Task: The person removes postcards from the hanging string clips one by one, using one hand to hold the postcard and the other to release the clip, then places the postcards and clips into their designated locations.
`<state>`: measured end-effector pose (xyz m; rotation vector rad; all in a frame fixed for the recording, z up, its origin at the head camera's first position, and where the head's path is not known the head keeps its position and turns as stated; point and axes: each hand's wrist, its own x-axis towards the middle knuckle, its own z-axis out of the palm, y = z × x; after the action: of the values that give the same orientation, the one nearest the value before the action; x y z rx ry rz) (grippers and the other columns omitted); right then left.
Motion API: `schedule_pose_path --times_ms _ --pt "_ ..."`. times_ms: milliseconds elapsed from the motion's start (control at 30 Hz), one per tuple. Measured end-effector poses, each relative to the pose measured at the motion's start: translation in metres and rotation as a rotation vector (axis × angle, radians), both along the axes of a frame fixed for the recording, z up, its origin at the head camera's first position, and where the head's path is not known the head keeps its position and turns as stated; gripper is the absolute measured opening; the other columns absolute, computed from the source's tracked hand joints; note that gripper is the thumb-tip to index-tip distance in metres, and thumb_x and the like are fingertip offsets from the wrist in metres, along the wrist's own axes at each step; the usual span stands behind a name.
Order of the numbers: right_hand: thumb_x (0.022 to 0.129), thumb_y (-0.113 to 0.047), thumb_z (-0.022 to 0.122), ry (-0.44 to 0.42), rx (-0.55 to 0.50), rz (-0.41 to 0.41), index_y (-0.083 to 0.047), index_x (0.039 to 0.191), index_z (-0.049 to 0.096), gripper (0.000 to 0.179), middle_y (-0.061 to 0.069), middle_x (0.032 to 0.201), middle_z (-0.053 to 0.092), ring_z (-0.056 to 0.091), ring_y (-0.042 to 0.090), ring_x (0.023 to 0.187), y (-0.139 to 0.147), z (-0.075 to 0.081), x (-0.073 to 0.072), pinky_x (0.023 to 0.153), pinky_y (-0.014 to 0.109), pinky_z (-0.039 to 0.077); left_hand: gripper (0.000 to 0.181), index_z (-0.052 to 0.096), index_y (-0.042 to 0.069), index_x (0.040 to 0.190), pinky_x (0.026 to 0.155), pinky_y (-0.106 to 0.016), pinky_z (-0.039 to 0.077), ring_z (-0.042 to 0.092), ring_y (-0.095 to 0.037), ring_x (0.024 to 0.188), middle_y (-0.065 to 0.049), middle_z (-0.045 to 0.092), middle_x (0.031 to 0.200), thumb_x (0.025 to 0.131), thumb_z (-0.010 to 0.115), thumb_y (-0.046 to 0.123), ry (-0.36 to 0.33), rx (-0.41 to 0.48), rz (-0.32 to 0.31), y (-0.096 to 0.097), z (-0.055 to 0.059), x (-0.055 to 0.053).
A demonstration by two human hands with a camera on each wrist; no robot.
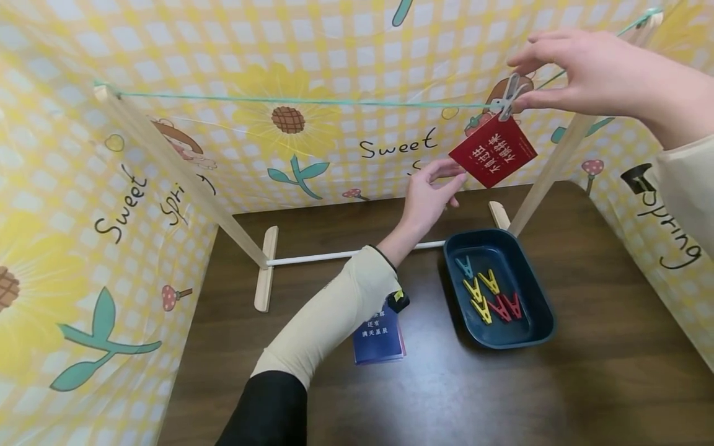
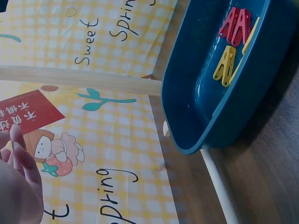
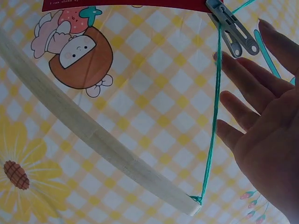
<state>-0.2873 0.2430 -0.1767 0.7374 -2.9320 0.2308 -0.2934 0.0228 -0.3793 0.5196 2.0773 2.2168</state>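
A red card (image 1: 493,152) with white writing hangs tilted from the green string (image 1: 312,101). A grey clothespin (image 1: 508,98) clips it by its upper corner. My right hand (image 1: 591,77) is around the clothespin's handle end; in the right wrist view, thumb and fingers are spread apart with the clothespin (image 3: 232,28) between them, not squeezed. Just below the card's left corner is my left hand (image 1: 426,198), its fingers loosely bent and holding nothing. In the left wrist view those fingers (image 2: 21,156) overlap the card's (image 2: 35,112) lower edge.
A blue tray (image 1: 543,328) holding yellow, red and blue clothespins stands on the dark table (image 1: 446,396). A blue card stack (image 1: 379,341) lies under my left forearm. Wooden posts (image 1: 184,176) hold up the string, with a white rod (image 1: 312,257) low between them.
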Motion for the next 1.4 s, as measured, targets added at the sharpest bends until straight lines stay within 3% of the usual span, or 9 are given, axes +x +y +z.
schedule_pose_path --times_ms 267,433,600,767,900,1033,1133,1267,1400 --pt "0.105 -0.023 0.065 -0.005 -0.059 -0.029 0.003 0.149 0.049 0.053 0.035 0.14 0.054 0.023 0.04 0.156 0.002 0.0 0.002 0.117 0.069 0.028 0.023 0.073 0.003 0.117 0.067 -0.032 0.058 0.063 -0.024 0.059 -0.008 0.074 0.11 0.099 0.073 0.017 0.056 0.025 0.045 0.004 0.002 0.002" --pt "0.105 -0.019 0.064 0.011 -0.068 -0.017 0.004 0.143 0.055 0.045 0.034 0.143 0.054 0.025 0.039 0.156 0.007 -0.001 0.002 0.117 0.068 0.028 0.023 0.073 0.002 0.117 0.061 -0.023 0.052 0.065 -0.02 0.06 -0.009 0.074 0.11 0.099 0.073 0.016 0.082 0.042 0.062 0.005 0.003 0.003" --pt "0.105 -0.02 0.064 0.015 -0.082 -0.017 0.003 0.14 0.059 0.041 0.032 0.145 0.054 0.027 0.039 0.155 0.01 -0.004 0.001 0.115 0.069 0.03 0.024 0.07 0.001 0.12 0.056 -0.023 0.051 0.063 -0.02 0.057 -0.013 0.074 0.106 0.1 0.072 0.013 0.095 0.077 0.082 0.007 0.001 0.003" --pt "0.105 -0.024 0.066 0.016 -0.11 -0.032 0.001 0.138 0.061 0.042 0.03 0.144 0.055 0.029 0.037 0.155 0.009 -0.005 0.0 0.114 0.068 0.033 0.019 0.072 -0.003 0.112 0.053 -0.025 0.049 0.06 -0.024 0.054 -0.016 0.073 0.103 0.099 0.072 0.011 0.144 0.1 0.103 0.007 -0.001 0.003" --pt "0.104 -0.021 0.067 0.03 -0.123 -0.03 0.001 0.136 0.062 0.04 0.029 0.143 0.057 0.032 0.034 0.154 0.009 -0.006 0.0 0.118 0.049 0.036 0.019 0.074 -0.003 0.109 0.053 -0.027 0.049 0.059 -0.025 0.054 -0.015 0.074 0.103 0.098 0.074 0.013 0.172 0.094 0.112 0.007 -0.001 0.006" --pt "0.104 -0.023 0.068 0.008 -0.128 -0.063 -0.001 0.136 0.062 0.039 0.024 0.146 0.058 0.031 0.027 0.155 0.009 -0.005 0.0 0.11 0.025 0.033 0.02 0.075 -0.002 0.109 0.055 -0.024 0.05 0.059 -0.029 0.055 -0.013 0.074 0.103 0.098 0.075 0.014 0.178 0.08 0.113 0.007 -0.002 0.009" --pt "0.103 -0.026 0.069 -0.045 -0.151 -0.095 -0.002 0.135 0.062 0.041 0.023 0.148 0.056 0.026 0.021 0.157 0.009 -0.005 -0.001 0.115 0.032 0.032 0.019 0.075 -0.002 0.109 0.054 -0.024 0.05 0.059 -0.035 0.057 -0.014 0.074 0.104 0.098 0.075 0.014 0.183 0.069 0.116 0.007 -0.003 0.009" --pt "0.101 -0.025 0.072 -0.062 -0.162 -0.081 -0.001 0.131 0.061 0.04 0.025 0.139 0.063 0.026 0.02 0.157 0.009 -0.005 -0.003 0.119 0.038 0.029 0.019 0.075 -0.001 0.11 0.055 -0.026 0.051 0.059 -0.036 0.058 -0.013 0.074 0.104 0.098 0.074 0.014 0.184 0.062 0.115 0.006 -0.003 0.01" --pt "0.099 -0.018 0.074 -0.006 -0.141 -0.03 0.0 0.126 0.06 0.035 0.026 0.129 0.067 0.035 0.027 0.153 0.008 -0.005 -0.002 0.108 0.018 0.028 0.02 0.074 0.0 0.111 0.056 -0.027 0.053 0.059 -0.036 0.059 -0.012 0.074 0.105 0.099 0.074 0.015 0.171 0.055 0.107 0.006 0.0 0.011"
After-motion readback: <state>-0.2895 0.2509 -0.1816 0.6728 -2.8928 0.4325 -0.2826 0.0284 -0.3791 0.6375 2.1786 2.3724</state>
